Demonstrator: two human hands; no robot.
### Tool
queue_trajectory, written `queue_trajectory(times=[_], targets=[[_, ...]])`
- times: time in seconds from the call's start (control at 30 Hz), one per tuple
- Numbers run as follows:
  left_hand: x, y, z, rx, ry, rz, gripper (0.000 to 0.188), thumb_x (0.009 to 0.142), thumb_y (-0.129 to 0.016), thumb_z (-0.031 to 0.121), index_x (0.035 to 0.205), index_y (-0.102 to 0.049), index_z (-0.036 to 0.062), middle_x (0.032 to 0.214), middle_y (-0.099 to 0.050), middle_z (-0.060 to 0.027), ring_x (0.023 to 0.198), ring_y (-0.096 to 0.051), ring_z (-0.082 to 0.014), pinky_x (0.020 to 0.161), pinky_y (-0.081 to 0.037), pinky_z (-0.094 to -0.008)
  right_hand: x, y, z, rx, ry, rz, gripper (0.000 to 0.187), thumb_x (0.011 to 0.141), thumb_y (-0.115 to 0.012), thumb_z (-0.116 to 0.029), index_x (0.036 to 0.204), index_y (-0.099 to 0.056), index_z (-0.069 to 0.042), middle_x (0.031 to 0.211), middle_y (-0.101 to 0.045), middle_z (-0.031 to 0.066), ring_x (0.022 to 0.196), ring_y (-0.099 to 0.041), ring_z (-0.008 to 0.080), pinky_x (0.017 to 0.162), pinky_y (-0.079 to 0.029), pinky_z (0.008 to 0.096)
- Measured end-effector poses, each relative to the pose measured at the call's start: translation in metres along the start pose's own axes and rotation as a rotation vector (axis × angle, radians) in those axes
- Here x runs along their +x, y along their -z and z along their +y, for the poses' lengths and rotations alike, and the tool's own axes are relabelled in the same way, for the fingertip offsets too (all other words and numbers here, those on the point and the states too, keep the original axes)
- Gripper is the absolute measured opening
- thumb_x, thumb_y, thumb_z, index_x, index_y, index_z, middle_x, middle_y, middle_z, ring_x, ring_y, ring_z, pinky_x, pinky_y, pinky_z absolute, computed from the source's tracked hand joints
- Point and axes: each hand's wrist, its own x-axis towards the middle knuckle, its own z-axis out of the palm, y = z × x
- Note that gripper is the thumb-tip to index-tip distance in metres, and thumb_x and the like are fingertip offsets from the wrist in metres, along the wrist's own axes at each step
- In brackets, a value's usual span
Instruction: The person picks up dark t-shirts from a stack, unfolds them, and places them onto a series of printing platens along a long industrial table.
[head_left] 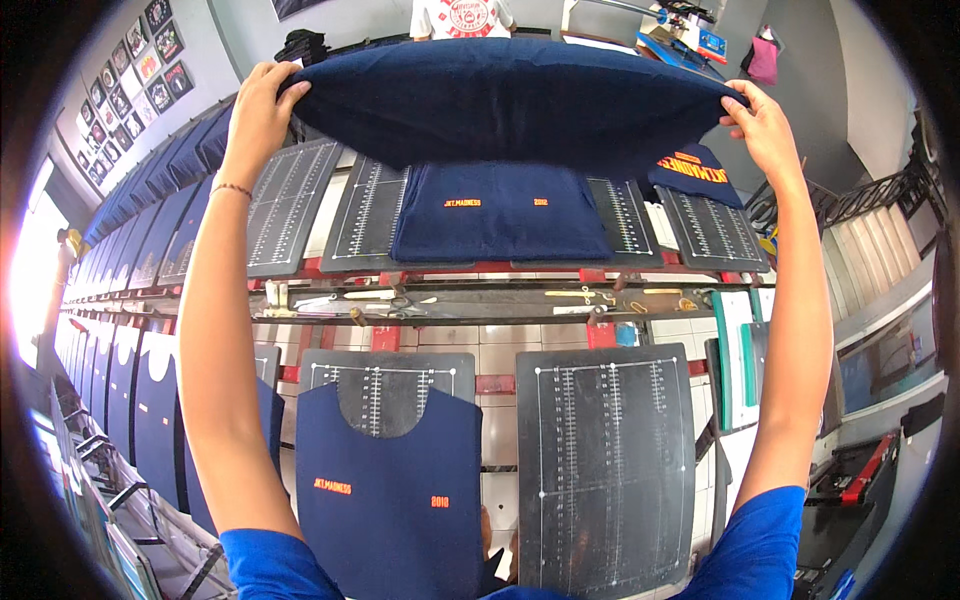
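Note:
Both my arms reach out ahead, holding up a dark navy T-shirt [500, 110] stretched wide between them. My left hand [265, 110] pinches its left end between thumb and fingers. At the other end my right hand [752, 122] grips the cloth the same way. The shirt hangs over a stack of folded navy shirts [500, 220] with small orange print, which lies across the far boards. Nearer to me, another navy shirt [390, 500] with orange print is spread on a black ruled board [320, 368]. Beside it on the right stands a bare black ruled board [605, 460].
Between the board rows runs a rail tray [480, 302] with tools and odds and ends. Long rows of shirts on boards [155, 410] stretch away on the left. A folded navy shirt [695, 172] lies far right. Beyond the raised cloth is a person in a white shirt [440, 18].

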Motion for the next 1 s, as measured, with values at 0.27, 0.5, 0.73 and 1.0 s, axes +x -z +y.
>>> queue_trajectory(times=[0.27, 0.5, 0.73, 1.0], targets=[[-0.146, -0.208, 0.006, 0.138, 0.140, -0.310, 0.014, 0.080, -0.063, 0.012, 0.094, -0.062, 0.0099, 0.100, -0.055, -0.0101, 0.097, -0.055, -0.0313, 0.082, -0.047, -0.0404, -0.063, -0.210, 0.162, -0.209, 0.131, 0.024, 0.016, 0.080, -0.062, -0.007, 0.096, -0.062, -0.004, 0.094, -0.063, 0.0167, 0.092, -0.060, 0.0357, 0.082, -0.046, 0.0409], [-0.260, -0.251, 0.022, -0.049, 0.335, -0.497, 0.017, 0.080, -0.062, 0.006, 0.097, -0.063, 0.0095, 0.110, -0.054, -0.0102, 0.103, -0.052, -0.0306, 0.087, -0.045, -0.0420, -0.160, -0.256, 0.206, -0.343, -0.048, -0.271, 0.014, 0.082, -0.063, -0.012, 0.096, -0.061, -0.009, 0.102, -0.060, 0.0110, 0.095, -0.059, 0.0320, 0.079, -0.047, 0.0408], [-0.226, -0.081, 0.148, -0.806, 0.420, -0.543, 0.016, 0.084, -0.054, 0.006, 0.098, -0.062, 0.0015, 0.094, -0.064, -0.0147, 0.089, -0.061, -0.0308, 0.080, -0.047, -0.0382, -0.247, -0.144, 0.121, 0.146, -0.236, -0.244, 0.020, 0.090, -0.058, -0.017, 0.102, -0.062, 0.000, 0.094, -0.064, 0.0085, 0.088, -0.060, 0.0155, 0.078, -0.046, 0.0292], [-0.233, 0.159, 0.444, -2.402, -0.316, -0.673, 0.025, 0.095, -0.048, 0.020, 0.088, -0.059, -0.0015, 0.092, -0.059, -0.0135, 0.090, -0.056, -0.0302, 0.081, -0.044, -0.0388, -0.471, -0.090, -0.007, 0.678, -0.713, -0.688, 0.020, 0.091, -0.058, -0.017, 0.105, -0.065, -0.006, 0.093, -0.065, 0.0045, 0.083, -0.062, 0.0117, 0.070, -0.049, 0.0258]])
